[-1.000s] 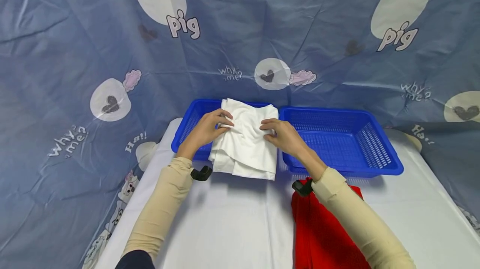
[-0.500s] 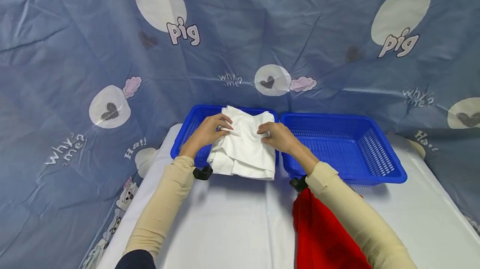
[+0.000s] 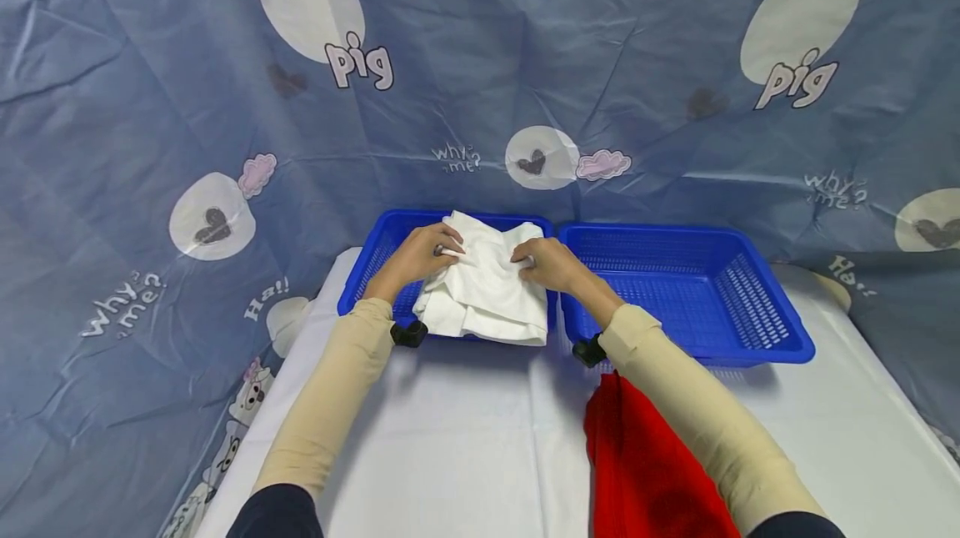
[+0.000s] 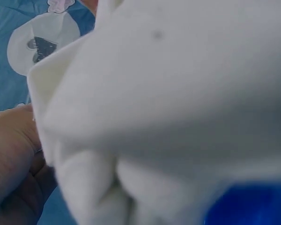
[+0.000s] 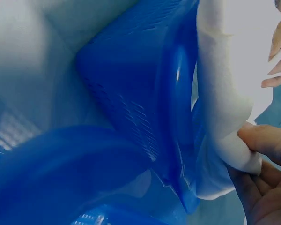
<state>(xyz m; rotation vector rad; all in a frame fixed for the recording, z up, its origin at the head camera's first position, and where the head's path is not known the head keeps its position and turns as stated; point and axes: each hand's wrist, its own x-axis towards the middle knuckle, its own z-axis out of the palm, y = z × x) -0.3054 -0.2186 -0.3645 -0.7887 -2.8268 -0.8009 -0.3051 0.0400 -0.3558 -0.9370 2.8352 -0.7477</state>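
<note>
A folded white cloth lies over the left blue basket, its front edge by the basket's near rim. My left hand pinches the cloth's left side; in the left wrist view the cloth fills most of the picture. On the opposite side my right hand pinches the cloth between thumb and fingers, which the right wrist view shows closely, with the thumb on top. The fingertips under the cloth are partly hidden.
A second blue basket with perforated walls stands directly to the right. A red cloth lies on the white table under my right forearm. A printed blue curtain hangs behind the baskets.
The white cloth's near edge has shifted slightly up in view, closer to the left basket's rim. Both hands keep hold of it, and the right hand has moved slightly left.
</note>
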